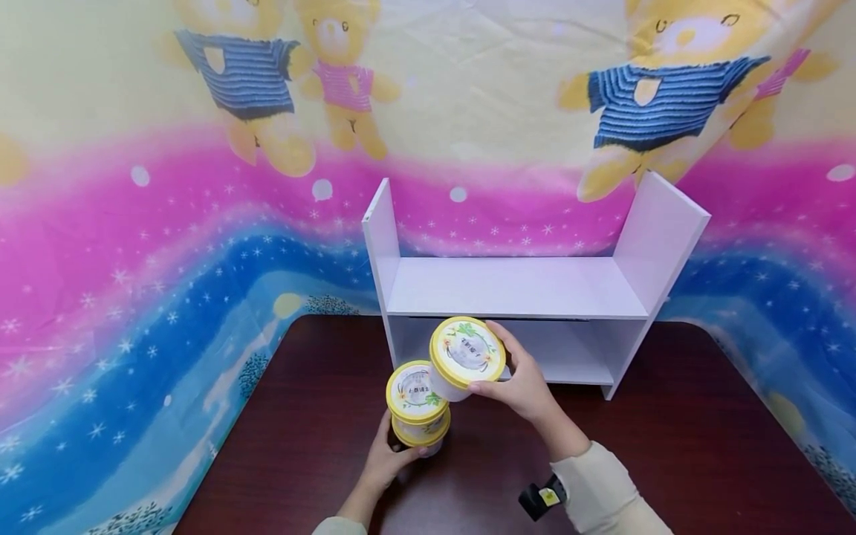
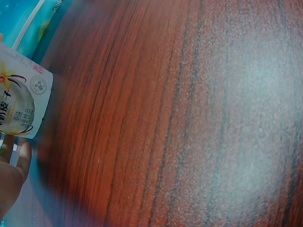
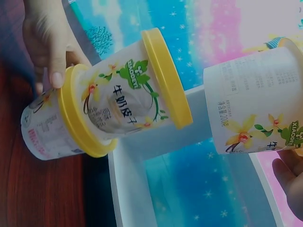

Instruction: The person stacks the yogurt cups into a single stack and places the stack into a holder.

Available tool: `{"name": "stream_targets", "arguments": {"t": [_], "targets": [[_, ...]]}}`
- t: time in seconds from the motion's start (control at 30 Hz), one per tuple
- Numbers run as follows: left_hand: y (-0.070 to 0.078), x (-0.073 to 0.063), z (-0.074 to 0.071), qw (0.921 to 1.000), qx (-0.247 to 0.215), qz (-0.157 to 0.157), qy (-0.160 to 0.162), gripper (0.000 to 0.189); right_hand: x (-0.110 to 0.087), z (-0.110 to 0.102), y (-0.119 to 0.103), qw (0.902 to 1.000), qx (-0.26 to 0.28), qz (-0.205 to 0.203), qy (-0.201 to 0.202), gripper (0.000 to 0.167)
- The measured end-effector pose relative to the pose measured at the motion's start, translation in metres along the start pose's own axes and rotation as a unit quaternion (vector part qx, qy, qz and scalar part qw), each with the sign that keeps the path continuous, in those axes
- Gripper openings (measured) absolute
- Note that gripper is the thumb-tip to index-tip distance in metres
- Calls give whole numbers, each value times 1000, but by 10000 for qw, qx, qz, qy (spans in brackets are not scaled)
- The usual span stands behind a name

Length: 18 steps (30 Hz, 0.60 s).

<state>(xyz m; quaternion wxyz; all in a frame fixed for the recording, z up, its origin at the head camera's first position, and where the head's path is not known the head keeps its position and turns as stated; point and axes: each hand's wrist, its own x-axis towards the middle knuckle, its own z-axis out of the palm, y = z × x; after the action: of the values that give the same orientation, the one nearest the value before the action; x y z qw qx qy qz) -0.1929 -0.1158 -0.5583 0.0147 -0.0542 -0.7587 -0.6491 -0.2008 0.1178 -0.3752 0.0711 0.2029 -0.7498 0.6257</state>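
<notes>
Downward head view, wrists close, tubs [image 1: 468, 354] shared

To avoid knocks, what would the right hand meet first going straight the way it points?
Beyond the tub it holds, the right hand probably meets the white shelf, near its left side; depth is unclear.

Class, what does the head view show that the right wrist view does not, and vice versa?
Head only: printed tops of two round, yellow-rimmed lids, and a small black device with a yellow label.
Right wrist only: legible "XIAODEYI" lettering on green leaf prints.
Both: three round, white, yellow-lidded cups, left hand, right hand, white shelf, dark red-brown wooden table.
</notes>
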Motion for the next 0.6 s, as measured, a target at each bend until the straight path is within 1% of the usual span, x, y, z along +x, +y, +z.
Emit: {"name": "stream_targets", "arguments": {"t": [0.03, 0.13, 0.2, 0.23, 0.33, 0.4, 0.5, 0.6], "targets": [[1, -1, 0, 10000, -10, 23, -15, 96, 1, 1, 0, 10000, 20, 4, -10, 86], [3, -1, 0, 9996, -11, 274, -42, 95, 3, 6, -1, 10000, 76, 1, -49, 86], [5, -2, 0, 9994, -27, 332, -21, 93, 5, 9, -2, 9999, 94, -7, -85, 86], [6, -2, 0, 9995, -44, 302, -27, 93, 6, 10, -2, 9999, 99, -12, -104, 86], [9, -1, -1, 9998, -168, 30, -64, 93, 8, 15, -3, 9997, 131, -52, -174, 86], [9, 0, -1, 9998, -157, -129, -55, 95, 10, 17, -3, 9996, 169, -70, -223, 86], [8, 0, -1, 9999, -103, -28, -70, 94, 11, 21, -3, 9992, 260, -100, -278, 86], [7, -1, -1, 9999, -123, -9, -74, 97, 12, 25, -3, 9989, 292, -91, -344, 87]]}}
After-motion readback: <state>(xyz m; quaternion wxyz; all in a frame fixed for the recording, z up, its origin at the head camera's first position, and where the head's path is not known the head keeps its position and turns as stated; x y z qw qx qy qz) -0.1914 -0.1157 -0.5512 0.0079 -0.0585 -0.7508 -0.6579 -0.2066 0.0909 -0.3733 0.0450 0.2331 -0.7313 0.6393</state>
